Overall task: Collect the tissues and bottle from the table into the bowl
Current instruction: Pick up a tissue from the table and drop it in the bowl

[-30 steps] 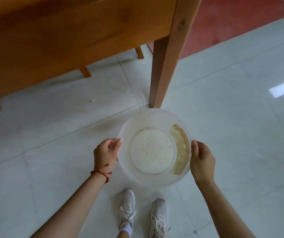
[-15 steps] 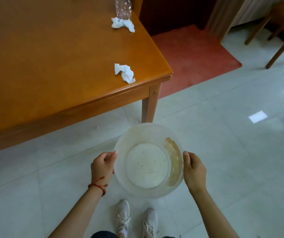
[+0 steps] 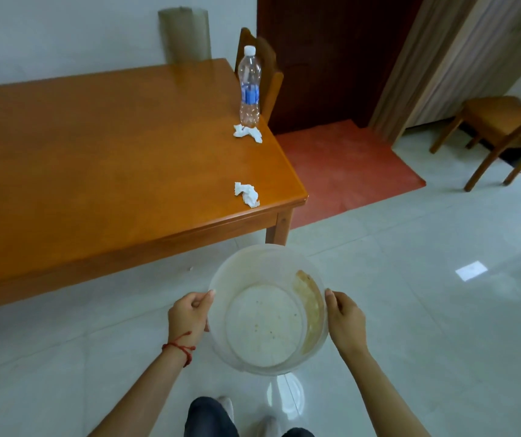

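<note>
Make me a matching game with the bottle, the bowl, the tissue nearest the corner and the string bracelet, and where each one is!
Things:
1. clear plastic water bottle
2. translucent round plastic bowl
3. crumpled white tissue
4. red string bracelet

Places:
A. around the left wrist
B. lying near the wooden table's front corner
C. standing at the table's far edge
D. held between both hands

Pairs: 1-C, 2-D, 3-B, 4-A

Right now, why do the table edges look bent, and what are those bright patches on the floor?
Head view: wide-angle lens bows the table edges; floor tiles mirror light as glare patches right and below the bowl; the far chair is slightly soft.
</note>
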